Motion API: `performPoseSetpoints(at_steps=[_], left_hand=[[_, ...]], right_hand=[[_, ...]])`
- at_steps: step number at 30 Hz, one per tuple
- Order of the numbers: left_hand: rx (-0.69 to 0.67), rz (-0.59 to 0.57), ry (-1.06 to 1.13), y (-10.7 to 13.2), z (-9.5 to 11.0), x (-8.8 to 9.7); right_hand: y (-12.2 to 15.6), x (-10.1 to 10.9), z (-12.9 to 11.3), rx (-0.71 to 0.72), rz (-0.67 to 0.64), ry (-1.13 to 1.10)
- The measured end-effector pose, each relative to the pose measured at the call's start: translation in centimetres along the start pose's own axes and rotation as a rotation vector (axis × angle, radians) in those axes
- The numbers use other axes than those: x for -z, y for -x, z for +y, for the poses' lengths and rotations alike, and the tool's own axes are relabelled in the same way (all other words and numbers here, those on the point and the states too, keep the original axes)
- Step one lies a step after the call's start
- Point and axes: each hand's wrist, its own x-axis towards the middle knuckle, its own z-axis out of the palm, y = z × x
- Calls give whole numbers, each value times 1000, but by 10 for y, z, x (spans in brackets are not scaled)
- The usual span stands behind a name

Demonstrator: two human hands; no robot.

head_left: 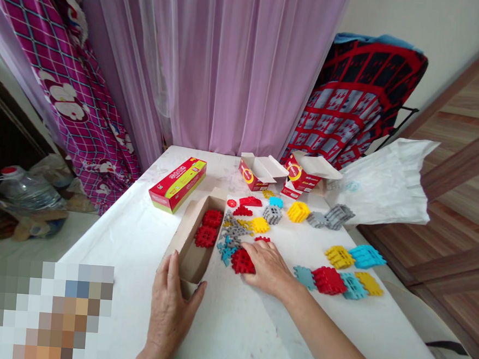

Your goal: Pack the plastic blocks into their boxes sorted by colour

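My left hand grips the near end of an open cardboard box, with the fingers on its left side and the thumb at the near right corner. Inside, toward the far end, lie two stacks of red notched building pieces. On the table to the right of the box, my right hand closes around another red stack. Just beyond that hand is a loose pile of grey, blue and yellow pieces. A yellow piece and small red pieces lie close by.
A closed red and yellow carton lies at the back left of the white table. Open red cartons stand at the back. Yellow, grey, red and blue stacks sit right, near a white bag.
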Motion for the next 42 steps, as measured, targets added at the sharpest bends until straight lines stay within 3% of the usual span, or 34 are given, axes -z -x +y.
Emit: performPoseSetpoints(at_steps=[9,16,22,26,30,37,42], left_hand=[[-3,21,39,-2,0,-1],[-76,5,-16,-5,5,10],[-103,25,-47,-5,7,12],[-104,42,-40,-4,7,10],[-94,46,-55,-2,5,8],[-68,30,-56,0,4,7],[-58,29,-49,0,4,7]], right_hand=[[1,-6,-6,-53,15,62],[10,-5,-6,-50,58,32],[2,26,-19,-69,156,-94],[-21,52,-46,-7,189,-111],[-46,64,-75,89,152,-57],[-62,52,-91,178,77,46],[-58,48,-94,244,28,-29]])
